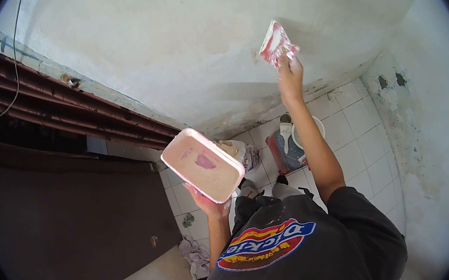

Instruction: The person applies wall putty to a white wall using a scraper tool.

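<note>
My left hand [207,203] is wrapped round the underside of a pink rectangular tub [232,189], its fingers partly hidden beneath it. Pale putty [189,171] coats the inside of the tub, and a bare pink patch shows on its bottom. Raised in front of the wall, my right hand [291,78] grips a red putty knife [275,40] smeared with white putty. Its blade overlaps the pale plastered wall [182,46] in this view.
Below my right arm, a brush [286,133] lies on a red-edged grey tray [275,156] beside a white bucket [316,127]. A plastic bag [250,158] is near my feet on the tiled floor [353,143]. Reddish-brown corrugated panelling [73,104] and a dark panel [69,227] stand left.
</note>
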A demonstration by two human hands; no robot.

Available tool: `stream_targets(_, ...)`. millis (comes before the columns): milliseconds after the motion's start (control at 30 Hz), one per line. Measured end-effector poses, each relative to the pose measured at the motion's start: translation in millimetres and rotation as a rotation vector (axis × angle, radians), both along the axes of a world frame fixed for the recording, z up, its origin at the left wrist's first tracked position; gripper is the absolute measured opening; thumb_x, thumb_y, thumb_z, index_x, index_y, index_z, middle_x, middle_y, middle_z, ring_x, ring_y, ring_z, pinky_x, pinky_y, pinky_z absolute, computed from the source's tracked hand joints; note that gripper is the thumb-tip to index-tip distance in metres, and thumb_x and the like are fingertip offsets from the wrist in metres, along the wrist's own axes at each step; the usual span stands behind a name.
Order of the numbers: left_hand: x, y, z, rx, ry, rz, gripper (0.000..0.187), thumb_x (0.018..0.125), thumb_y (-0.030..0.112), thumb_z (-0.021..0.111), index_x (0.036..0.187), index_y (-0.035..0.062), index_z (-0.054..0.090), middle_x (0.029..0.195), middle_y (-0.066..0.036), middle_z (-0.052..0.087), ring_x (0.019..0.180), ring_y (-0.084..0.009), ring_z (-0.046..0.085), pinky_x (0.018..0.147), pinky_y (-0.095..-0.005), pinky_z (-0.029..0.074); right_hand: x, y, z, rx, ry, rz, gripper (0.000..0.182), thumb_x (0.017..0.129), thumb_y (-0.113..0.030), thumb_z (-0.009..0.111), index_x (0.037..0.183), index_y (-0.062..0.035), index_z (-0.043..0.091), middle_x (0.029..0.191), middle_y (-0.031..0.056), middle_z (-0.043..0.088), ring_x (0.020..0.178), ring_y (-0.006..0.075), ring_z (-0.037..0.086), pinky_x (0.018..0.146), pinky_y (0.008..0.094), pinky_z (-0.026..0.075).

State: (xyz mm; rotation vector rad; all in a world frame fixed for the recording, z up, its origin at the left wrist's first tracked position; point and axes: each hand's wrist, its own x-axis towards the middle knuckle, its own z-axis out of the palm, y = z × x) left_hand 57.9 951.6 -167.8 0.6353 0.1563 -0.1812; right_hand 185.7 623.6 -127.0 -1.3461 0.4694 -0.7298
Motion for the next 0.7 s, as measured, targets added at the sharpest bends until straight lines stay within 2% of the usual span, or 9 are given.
stream_targets(100,2.1,15.3,9.7,0.058,0.018,0.042,0.065,0.098,0.057,0.029,0.145,0.0126,0.030,0.141,-0.007,0.043,0.125,-0.0276,0.048,0.103,-0.0438,0.042,47.1,24.4,1.8,-0.274,-0.046,-0.221,0.036,0.099,-0.014,0.046,0.129,0.0068,0.047,0.118,0.0199,0.059,0.107,0.0264,0.058,0.096,0.0324,0.042)
stream_targets(167,5.3,25.0,17.3,0.040,-0.021,0.007,0.065,0.098,0.058,0.030,0.145,0.0135,0.031,0.140,-0.006,0.044,0.124,-0.0271,0.049,0.102,-0.0442,0.043,88.2,55.9,-17.2,-0.478,-0.219,-0.400,0.043,0.094,-0.005,0.047,0.135,0.0062,0.043,0.133,0.0264,0.049,0.126,0.0344,0.048,0.107,0.0372,0.035)
stream_targets(233,9.7,34.4,24.9,0.068,-0.007,0.053,0.065,0.097,0.059,0.030,0.145,0.0142,0.031,0.141,-0.005,0.044,0.124,-0.0272,0.049,0.101,-0.0449,0.044,102.6,101.3,-21.5,-0.629,-0.196,-0.481,0.054,0.087,0.005,0.048,0.140,0.0036,0.038,0.142,0.0261,0.040,0.135,0.0348,0.039,0.112,0.0405,0.029)
stream_targets(367,21.3,55.8,37.0,0.057,0.005,-0.024,0.067,0.096,0.062,0.032,0.145,0.0170,0.031,0.141,-0.004,0.043,0.124,-0.0273,0.049,0.099,-0.0482,0.045,98.1,160.0,-40.0,-0.635,-0.140,-0.452,0.061,0.081,0.011,0.048,0.141,0.0033,0.036,0.143,0.0239,0.041,0.132,0.0353,0.042,0.109,0.0416,0.034)
stream_targets(467,36.0,63.3,43.4,0.088,0.034,-0.017,0.067,0.095,0.063,0.032,0.145,0.0175,0.031,0.140,-0.004,0.044,0.124,-0.0273,0.049,0.098,-0.0489,0.046,75.5,152.8,-51.3,-0.337,-0.170,-0.112,0.053,0.084,0.009,0.047,0.137,0.0061,0.040,0.135,0.0261,0.049,0.120,0.0355,0.054,0.098,0.0413,0.045)
stream_targets(533,47.4,69.2,42.6,0.070,0.057,-0.013,0.067,0.094,0.063,0.036,0.143,0.0181,0.034,0.138,-0.004,0.044,0.121,-0.0297,0.051,0.091,-0.0550,0.049,74.2,111.3,-39.3,-0.480,-0.248,-0.400,0.049,0.087,0.005,0.047,0.135,0.0036,0.044,0.130,0.0261,0.052,0.113,0.0384,0.056,0.095,0.0413,0.045)
stream_targets(600,53.1,77.4,41.2,0.051,0.087,-0.002,0.066,0.092,0.063,0.040,0.141,0.0188,0.036,0.136,-0.005,0.045,0.118,-0.0320,0.052,0.084,-0.0612,0.051,78.0,68.3,-20.1,-0.408,-0.127,-0.557,0.041,0.094,-0.003,0.045,0.135,0.0012,0.048,0.120,0.0273,0.059,0.111,0.0362,0.060,0.093,0.0382,0.047)
stream_targets(667,58.4,85.5,40.6,0.101,0.022,-0.115,0.065,0.096,0.062,0.032,0.144,0.0173,0.033,0.138,-0.003,0.045,0.121,-0.0266,0.051,0.096,-0.0456,0.048,97.2,59.3,-17.4,-0.461,-0.132,-0.578,0.042,0.093,-0.002,0.046,0.134,0.0015,0.047,0.120,0.0275,0.059,0.110,0.0371,0.060,0.093,0.0394,0.046)
stream_targets(700,60.6,87.9,39.3,0.101,0.021,-0.126,0.065,0.096,0.062,0.032,0.144,0.0173,0.033,0.138,-0.003,0.045,0.121,-0.0266,0.051,0.096,-0.0456,0.048,104.0,61.0,-17.2,-0.513,-0.142,-0.591,0.043,0.091,-0.001,0.047,0.134,0.0019,0.047,0.120,0.0278,0.058,0.109,0.0380,0.059,0.092,0.0406,0.046)
